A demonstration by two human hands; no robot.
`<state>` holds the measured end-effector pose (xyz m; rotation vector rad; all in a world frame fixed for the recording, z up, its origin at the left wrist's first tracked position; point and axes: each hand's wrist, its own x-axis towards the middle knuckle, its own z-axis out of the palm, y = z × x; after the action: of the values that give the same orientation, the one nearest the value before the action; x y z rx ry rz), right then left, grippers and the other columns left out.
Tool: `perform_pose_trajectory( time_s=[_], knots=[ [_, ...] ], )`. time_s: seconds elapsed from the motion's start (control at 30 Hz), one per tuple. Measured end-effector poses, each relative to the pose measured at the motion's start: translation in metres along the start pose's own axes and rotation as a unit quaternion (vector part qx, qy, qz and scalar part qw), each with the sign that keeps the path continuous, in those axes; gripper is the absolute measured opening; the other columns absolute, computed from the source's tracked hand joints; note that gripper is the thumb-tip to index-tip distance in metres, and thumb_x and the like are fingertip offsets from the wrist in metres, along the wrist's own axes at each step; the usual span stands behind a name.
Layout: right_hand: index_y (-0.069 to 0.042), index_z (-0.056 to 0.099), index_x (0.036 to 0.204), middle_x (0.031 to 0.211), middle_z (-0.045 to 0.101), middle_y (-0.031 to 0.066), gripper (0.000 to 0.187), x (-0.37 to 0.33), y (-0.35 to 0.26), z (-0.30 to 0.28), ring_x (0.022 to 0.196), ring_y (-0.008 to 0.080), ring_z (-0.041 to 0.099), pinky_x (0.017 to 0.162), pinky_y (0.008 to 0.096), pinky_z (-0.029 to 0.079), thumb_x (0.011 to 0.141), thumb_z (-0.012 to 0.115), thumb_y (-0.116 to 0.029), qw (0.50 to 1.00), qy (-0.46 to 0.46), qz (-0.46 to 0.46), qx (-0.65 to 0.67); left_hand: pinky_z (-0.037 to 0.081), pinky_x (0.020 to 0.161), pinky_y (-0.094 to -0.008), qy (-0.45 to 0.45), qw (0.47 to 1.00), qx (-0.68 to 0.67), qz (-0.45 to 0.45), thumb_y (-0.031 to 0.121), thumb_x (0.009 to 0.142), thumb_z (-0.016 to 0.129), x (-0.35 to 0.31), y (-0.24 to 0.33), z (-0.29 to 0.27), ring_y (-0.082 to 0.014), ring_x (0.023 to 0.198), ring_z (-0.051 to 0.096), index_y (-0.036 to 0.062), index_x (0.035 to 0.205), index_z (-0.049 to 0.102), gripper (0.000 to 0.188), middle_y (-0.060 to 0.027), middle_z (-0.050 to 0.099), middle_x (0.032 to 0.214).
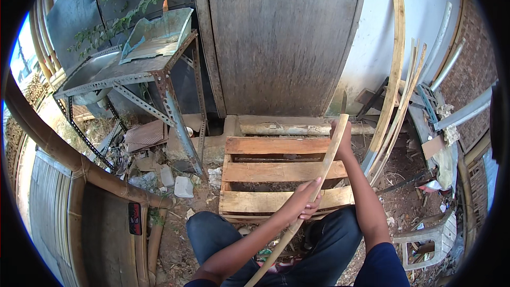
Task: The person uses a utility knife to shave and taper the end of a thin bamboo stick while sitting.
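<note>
A long, pale bamboo strip (pixel 330 162) slants from between my knees up over a wooden slatted crate (pixel 281 171). My left hand (pixel 300 203) is closed around its middle, just in front of the crate. Up at the far end of the strip, my right hand (pixel 346 139) is closed on a knife, partly hidden behind the strip. The narrow dark blade (pixel 344 100) of the knife points up and away, in front of the wall's base. Its handle is covered by my fingers.
A rusty metal-framed table with a sink (pixel 127 74) stands at the far left. Long wooden strips (pixel 396 69) lean on the white wall at the right. A broken plastic stool (pixel 427 242) lies at the lower right. Bamboo poles (pixel 79 154) flank my left side, and rubble litters the ground.
</note>
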<state>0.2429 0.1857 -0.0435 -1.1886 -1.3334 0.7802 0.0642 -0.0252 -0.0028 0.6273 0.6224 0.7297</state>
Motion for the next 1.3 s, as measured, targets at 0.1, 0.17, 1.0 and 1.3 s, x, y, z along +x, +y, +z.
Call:
perform_pose_trajectory(
  time_s=[0.1,0.17,1.0,1.3],
  knots=[
    [-0.010,0.044,0.055,0.049,0.036,-0.0074,0.030,-0.025,-0.028,0.028,0.042,0.0034,0.032,0.040,0.0230,0.020,0.082,0.056,-0.015,0.985,-0.059,0.034,0.156,0.018,0.027,-0.0190,0.056,0.997,-0.022,0.042,0.049,0.096,0.039,0.000,0.009,-0.024,-0.0033,0.032,0.021,0.0082,0.079,0.039,0.044,0.0054,0.025,0.048],
    [-0.005,0.046,0.055,0.047,0.038,0.0014,0.024,-0.037,-0.027,0.030,0.040,0.0107,0.036,0.041,0.0297,0.025,0.076,0.057,-0.013,0.983,-0.159,-0.070,0.061,0.017,0.027,-0.0189,0.061,0.997,-0.028,0.046,0.049,0.096,0.038,-0.002,0.016,-0.033,-0.0032,0.032,0.021,0.0081,0.079,0.039,0.044,0.0053,0.025,0.048],
    [0.002,0.044,0.055,0.047,0.040,0.0032,0.032,-0.033,-0.004,0.046,0.047,0.0110,0.037,0.046,0.0346,0.029,0.077,0.056,-0.019,0.988,-0.133,-0.014,-0.083,0.017,0.027,-0.0176,0.025,0.997,-0.062,0.041,0.048,0.097,0.037,-0.009,0.028,-0.035,-0.0025,0.033,0.020,0.0093,0.077,0.040,0.044,0.0057,0.023,0.048],
    [-0.010,0.042,0.055,0.046,0.037,-0.0037,0.030,-0.040,-0.010,0.049,0.037,0.0075,0.032,0.036,0.0262,0.024,0.080,0.058,-0.017,0.965,-0.176,0.169,0.096,0.017,0.027,-0.0179,0.033,0.995,-0.072,0.061,0.048,0.096,0.038,-0.009,0.035,-0.046,-0.0034,0.033,0.020,0.0096,0.077,0.040,0.043,0.0048,0.024,0.048]
  ],
)
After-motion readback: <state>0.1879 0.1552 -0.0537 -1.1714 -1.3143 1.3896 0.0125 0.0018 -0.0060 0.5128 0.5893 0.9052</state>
